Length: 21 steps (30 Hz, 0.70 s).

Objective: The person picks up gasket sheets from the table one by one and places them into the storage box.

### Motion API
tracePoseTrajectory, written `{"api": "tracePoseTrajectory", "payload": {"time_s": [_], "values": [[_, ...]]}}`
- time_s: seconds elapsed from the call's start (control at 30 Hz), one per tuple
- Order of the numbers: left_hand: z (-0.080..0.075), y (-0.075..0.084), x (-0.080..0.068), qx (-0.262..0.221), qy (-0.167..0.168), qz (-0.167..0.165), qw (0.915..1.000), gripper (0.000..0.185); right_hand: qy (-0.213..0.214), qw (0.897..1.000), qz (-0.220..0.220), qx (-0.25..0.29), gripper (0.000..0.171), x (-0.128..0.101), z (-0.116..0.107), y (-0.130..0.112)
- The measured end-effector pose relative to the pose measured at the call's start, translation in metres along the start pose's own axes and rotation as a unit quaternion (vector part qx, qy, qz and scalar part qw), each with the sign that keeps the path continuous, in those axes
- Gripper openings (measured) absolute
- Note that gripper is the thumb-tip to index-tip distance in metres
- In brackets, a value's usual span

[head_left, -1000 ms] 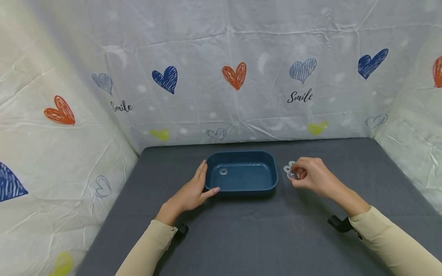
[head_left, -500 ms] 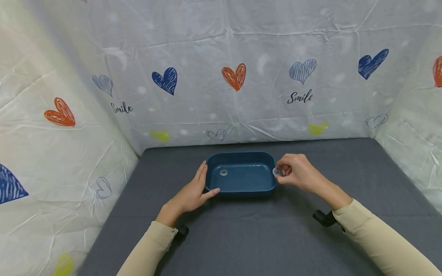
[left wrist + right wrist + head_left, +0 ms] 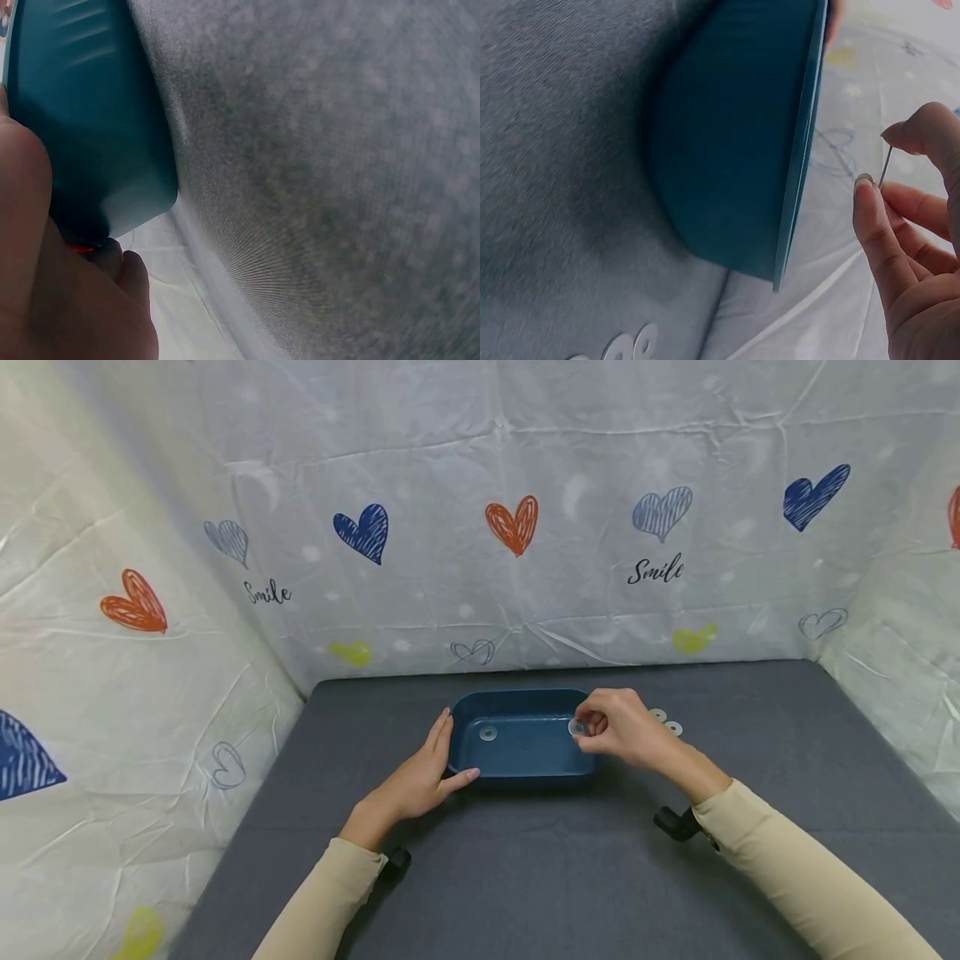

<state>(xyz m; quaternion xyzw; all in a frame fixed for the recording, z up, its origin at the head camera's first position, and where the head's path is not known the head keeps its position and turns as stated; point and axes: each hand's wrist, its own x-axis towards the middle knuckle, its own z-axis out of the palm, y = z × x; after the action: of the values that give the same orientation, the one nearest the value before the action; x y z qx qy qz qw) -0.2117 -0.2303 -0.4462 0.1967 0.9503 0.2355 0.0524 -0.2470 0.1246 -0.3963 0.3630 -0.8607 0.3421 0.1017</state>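
A dark blue rectangular tray sits on the cloth, with one flat metal washer on its floor near the left end. My left hand rests against the tray's left front corner, fingers straight along the left side and thumb on the near rim. Over the tray's right end, my right hand pinches another washer between thumb and fingers. The right wrist view shows this washer edge-on, apart from the tray wall. More washers lie right of the tray, partly hidden behind the right hand.
Dark grey cloth covers the table. A white curtain printed with hearts hangs behind it and along both sides. A black strap mount projects from the right cuff, another from the left.
My right hand has lifted a washer from the group at the right and carried it left over the tray's right end. The left hand and tray have stayed in place.
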Motion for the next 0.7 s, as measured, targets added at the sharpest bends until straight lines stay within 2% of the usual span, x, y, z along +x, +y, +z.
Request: {"api": "tracePoseTrajectory", "payload": {"time_s": [0.33, 0.7], "values": [[-0.001, -0.002, 0.002, 0.006, -0.004, -0.003, 1.0, 0.106, -0.005, 1.0, -0.003, 0.009, 0.013, 0.02, 0.016, -0.003], [0.0, -0.001, 0.001, 0.007, 0.0, 0.0, 1.0, 0.108, -0.029, 1.0, -0.004, 0.009, 0.013, 0.036, 0.036, -0.008]]}}
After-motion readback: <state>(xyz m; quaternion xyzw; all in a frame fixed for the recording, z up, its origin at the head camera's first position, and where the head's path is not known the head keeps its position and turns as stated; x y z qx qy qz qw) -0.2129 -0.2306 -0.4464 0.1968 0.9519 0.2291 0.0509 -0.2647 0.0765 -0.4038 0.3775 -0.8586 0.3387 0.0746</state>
